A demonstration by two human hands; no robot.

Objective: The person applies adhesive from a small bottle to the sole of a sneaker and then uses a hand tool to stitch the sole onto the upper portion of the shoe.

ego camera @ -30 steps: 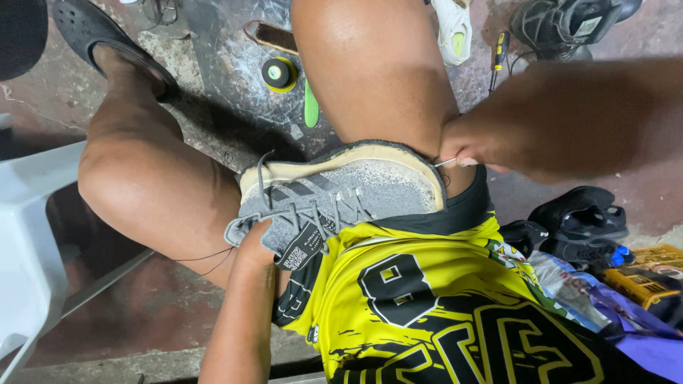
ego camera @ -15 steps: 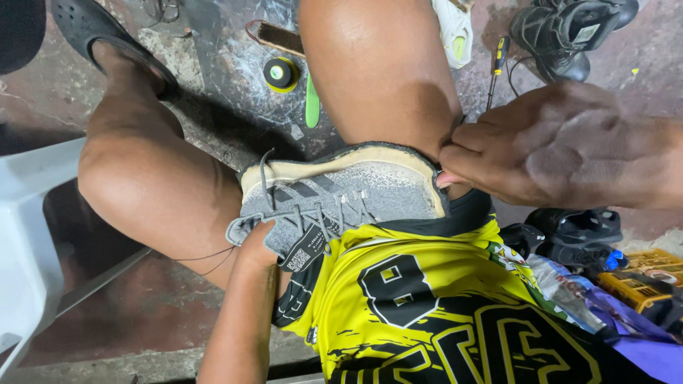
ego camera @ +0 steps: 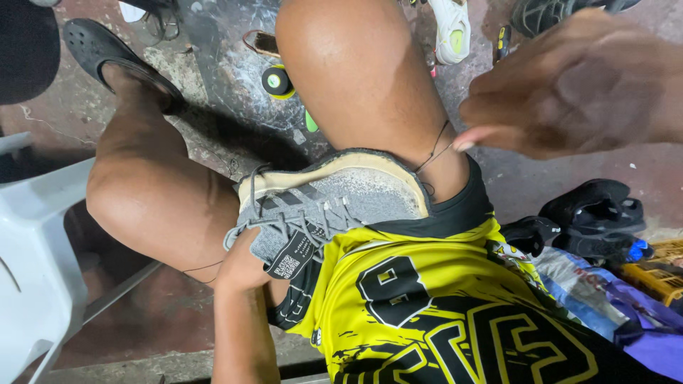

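Observation:
A grey knit sneaker (ego camera: 341,203) with a cream sole edge lies sideways in my lap between my thighs. My left hand (ego camera: 245,267) grips its tongue end, beside the laces and a black hang tag (ego camera: 290,257). My right hand (ego camera: 576,89) is raised at the upper right, fingers pinched on a thin dark thread (ego camera: 435,151) that runs down taut to the sole edge near the shoe's toe. I cannot see a needle.
A yellow-and-black thread spool (ego camera: 276,81) stands on the stained concrete floor between my legs. A white shoe (ego camera: 452,28) and dark shoes (ego camera: 594,213) lie to the right, with plastic bags (ego camera: 605,299). A white plastic chair (ego camera: 32,284) is at left.
My right hand has lifted up and away to the right from the sole edge, drawing the thread out taut. My left hand and the sneaker have stayed put.

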